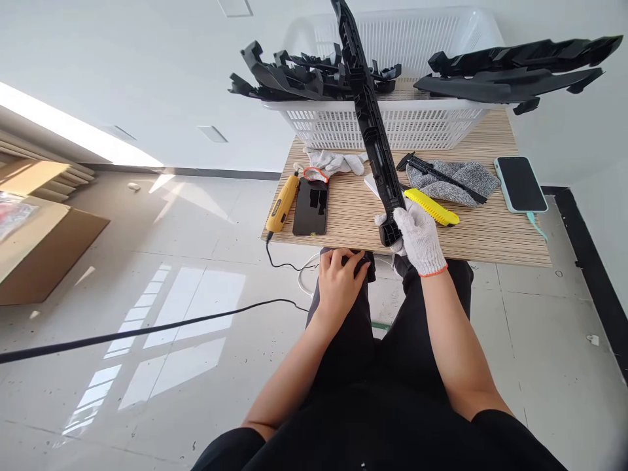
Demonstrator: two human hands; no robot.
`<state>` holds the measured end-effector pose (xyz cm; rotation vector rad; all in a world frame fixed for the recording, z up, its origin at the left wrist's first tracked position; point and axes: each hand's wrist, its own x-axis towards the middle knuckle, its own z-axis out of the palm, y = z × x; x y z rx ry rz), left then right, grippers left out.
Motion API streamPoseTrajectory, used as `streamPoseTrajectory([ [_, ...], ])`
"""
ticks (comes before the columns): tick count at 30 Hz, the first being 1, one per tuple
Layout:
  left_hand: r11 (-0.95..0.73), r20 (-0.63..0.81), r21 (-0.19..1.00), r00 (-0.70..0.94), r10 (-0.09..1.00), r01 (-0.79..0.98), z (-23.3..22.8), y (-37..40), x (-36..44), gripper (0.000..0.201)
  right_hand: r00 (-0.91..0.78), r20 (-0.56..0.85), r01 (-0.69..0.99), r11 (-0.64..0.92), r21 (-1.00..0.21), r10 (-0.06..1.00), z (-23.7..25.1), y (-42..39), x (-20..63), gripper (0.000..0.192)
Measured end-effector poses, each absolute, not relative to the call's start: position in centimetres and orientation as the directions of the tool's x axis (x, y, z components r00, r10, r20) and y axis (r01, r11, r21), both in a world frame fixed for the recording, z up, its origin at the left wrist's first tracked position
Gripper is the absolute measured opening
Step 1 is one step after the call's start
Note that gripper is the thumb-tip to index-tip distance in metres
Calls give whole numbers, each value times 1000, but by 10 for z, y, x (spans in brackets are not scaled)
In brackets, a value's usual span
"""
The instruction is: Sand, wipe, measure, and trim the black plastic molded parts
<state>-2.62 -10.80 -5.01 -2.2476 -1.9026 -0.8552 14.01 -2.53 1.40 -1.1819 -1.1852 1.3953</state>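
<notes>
A long black plastic trim piece (375, 134) rises slantwise from my right hand (417, 235), which wears a white knit glove with an orange cuff. The fingers are closed round its near end, and its ribbed side shows; the far end reaches over the basket. My left hand (341, 281) is bare and lies over my left knee, fingers apart. Dark material shows under its fingertips, and I cannot make out whether it is more than trouser cloth. Beside the gloved hand lies a yellow utility knife (432, 207).
A white plastic basket (392, 124) bears several black trim pieces (304, 78). On the wooden table (353, 226) lie a yellow rotary tool (283, 204), a dark phone (311, 208), a white glove (338, 162), calipers (444, 176) on a grey cloth (468, 180), and a charging phone (521, 184).
</notes>
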Motion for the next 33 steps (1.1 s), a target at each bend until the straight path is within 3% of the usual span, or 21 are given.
streamPoseTrajectory([
  [5,-222,430,348,55,901,911,-45,-101,-21,18,-135,-122,-99,-136,-986,983,15,-25,140,49],
  [11,-500,325,470,385,864,727,-49,-133,-11,18,-114,-99,-96,-110,-989,989,16,-26,139,47],
  [16,-479,167,492,461,871,727,-61,-137,3,12,-100,-100,-78,-108,-991,990,13,-26,139,45],
  [19,-513,179,546,506,844,662,-57,-126,0,35,-86,-76,-77,-82,-994,993,13,-26,139,45],
  [22,-539,284,698,507,813,472,-44,-113,-10,52,-56,-58,-62,-61,-996,997,15,-30,141,44],
  [25,-468,416,844,232,879,261,-27,-96,-16,33,-23,-50,-62,-51,-997,998,13,-34,143,44],
  [28,-338,340,937,-11,940,85,-10,-69,-9,22,11,21,-60,21,-998,1000,7,-36,143,44],
  [31,-167,174,982,75,982,-88,4,-35,7,51,33,90,-14,91,-996,995,1,-36,143,48],
  [33,-28,73,978,212,975,-208,12,-15,15,47,17,65,46,64,-997,998,-2,-37,145,50],
])
